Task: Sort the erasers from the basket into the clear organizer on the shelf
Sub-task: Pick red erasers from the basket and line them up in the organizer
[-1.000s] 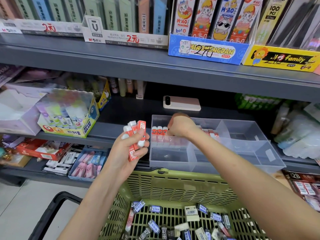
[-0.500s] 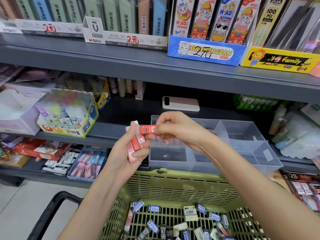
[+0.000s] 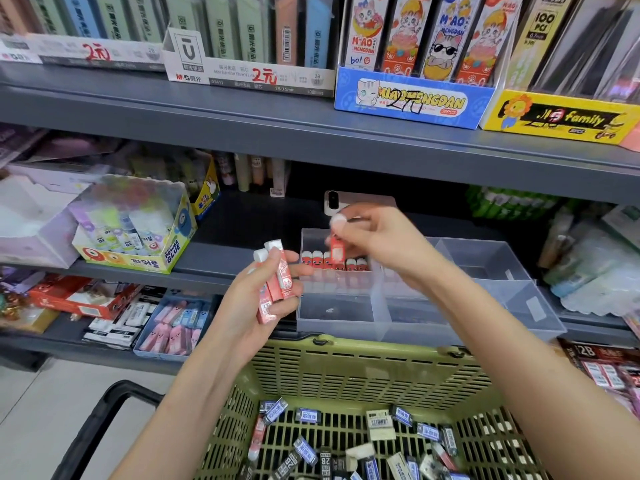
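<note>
A: With the left hand (image 3: 256, 306)?
B: Clamped, fingers and thumb, round a bunch (image 3: 275, 282) of red erasers, white tips up. Held just left of the organizer (image 3: 485, 268), above the basket (image 3: 363, 372) rim.
A: With the right hand (image 3: 374, 237)?
B: Pinching one red eraser (image 3: 336, 251) by its white end, between thumb and fingertips. Hanging upright over the back-left compartment, just above a row (image 3: 325, 260) of red erasers standing along the rear wall.
A: Touching that row?
B: Cannot tell; overlapping it from here.
A: On the shelf (image 3: 221, 258)?
B: Organizer at the front edge, a phone (image 3: 363, 199) lying flat behind it, a glue box (image 3: 138, 244) off to the left.
A: In the basket?
B: Loose erasers (image 3: 380, 424) scattered over the bottom, mostly in blue-and-black sleeves, a few white, one red at the left.
</note>
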Available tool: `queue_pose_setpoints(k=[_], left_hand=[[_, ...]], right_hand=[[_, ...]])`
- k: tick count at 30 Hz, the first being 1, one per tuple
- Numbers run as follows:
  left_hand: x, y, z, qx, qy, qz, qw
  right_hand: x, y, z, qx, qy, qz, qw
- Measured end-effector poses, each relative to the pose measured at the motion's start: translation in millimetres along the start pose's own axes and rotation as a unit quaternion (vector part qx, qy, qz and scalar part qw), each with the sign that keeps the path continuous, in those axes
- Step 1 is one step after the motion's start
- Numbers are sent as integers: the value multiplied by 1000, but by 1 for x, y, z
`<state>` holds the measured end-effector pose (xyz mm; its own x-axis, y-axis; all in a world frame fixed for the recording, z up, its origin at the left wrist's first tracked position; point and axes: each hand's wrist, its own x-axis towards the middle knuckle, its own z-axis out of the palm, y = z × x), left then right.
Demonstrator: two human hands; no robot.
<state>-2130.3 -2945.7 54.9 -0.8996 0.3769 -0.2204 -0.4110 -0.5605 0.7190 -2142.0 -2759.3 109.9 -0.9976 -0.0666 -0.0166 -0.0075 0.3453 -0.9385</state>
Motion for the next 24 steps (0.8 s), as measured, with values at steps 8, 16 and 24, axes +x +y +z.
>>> queue_pose_setpoints(k=[8,16,24], left_hand=[[-1,2,-5,59,32,-25,997],[-2,1,-4,157,58,16,986],[-5,2,-2,150,61,38,986]], right_hand=[[34,23,-7,-192,0,126,973],[43,14,6,-343,-55,155,925],[39,26,15,-513,-51,74,854]])
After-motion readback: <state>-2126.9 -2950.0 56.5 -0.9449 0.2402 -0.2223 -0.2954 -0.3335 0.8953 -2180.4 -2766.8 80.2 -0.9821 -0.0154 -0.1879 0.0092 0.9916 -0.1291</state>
